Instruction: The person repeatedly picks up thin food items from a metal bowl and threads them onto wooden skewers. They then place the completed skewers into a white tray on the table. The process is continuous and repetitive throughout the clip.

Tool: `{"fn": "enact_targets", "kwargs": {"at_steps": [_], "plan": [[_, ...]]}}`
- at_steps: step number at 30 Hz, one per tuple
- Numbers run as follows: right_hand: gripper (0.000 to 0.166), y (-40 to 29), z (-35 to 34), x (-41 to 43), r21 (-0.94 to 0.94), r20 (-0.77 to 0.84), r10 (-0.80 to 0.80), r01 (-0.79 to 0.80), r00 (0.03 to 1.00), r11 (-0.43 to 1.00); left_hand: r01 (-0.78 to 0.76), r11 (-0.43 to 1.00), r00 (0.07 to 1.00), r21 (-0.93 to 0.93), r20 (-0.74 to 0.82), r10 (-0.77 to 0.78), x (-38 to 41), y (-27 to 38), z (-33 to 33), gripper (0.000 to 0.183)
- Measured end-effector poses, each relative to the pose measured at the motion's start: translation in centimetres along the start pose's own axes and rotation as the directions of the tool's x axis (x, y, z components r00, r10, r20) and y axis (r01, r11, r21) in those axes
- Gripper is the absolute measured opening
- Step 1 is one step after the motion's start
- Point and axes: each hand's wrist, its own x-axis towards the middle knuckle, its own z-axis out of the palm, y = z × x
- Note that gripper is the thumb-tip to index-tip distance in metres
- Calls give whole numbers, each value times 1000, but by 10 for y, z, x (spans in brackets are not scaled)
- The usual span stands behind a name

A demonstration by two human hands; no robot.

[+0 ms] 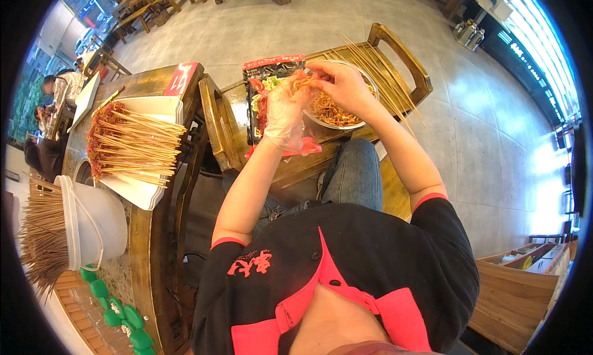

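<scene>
My left hand (285, 109), in a clear plastic glove, holds a small clump of orange-brown food strips (302, 82) at its fingertips. My bare right hand (340, 84) meets it there, thumb and fingers bent together at the clump. Whether a skewer is between the fingers is hidden. Beneath the right hand stands a round bowl (376, 93) with thin brown food strips (336, 110) inside. Under my left hand lies a black and red printed food packet (273, 64). Several bare wooden skewers (391, 86) lie right of the bowl, some sticking out past the stool's edge.
The wooden stool (403, 44) has raised handles. On the left table (160, 244), loaded skewers (134, 142) lie on a white tray (139, 195) near a red number sign (182, 78). A white bucket (99, 220) of skewers and green-lidded containers (132, 318) stand nearer. A person (69, 86) sits far left.
</scene>
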Motion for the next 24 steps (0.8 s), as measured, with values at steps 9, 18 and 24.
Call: {"fn": "enact_targets", "kwargs": {"at_steps": [9, 18, 24], "plan": [[11, 14, -4, -3, -123, 29, -351, 352, 936, 928, 95, 995, 987, 6, 129, -95, 0, 10, -7, 47], [7, 12, -9, -3, -232, 64, -404, 407, 913, 883, 94, 995, 973, 36, 207, -99, 0, 9, -8, 43], [16, -2, -11, -9, 61, 45, 19, -21, 999, 998, 89, 995, 990, -41, 116, -84, -4, 9, 0, 39]]}}
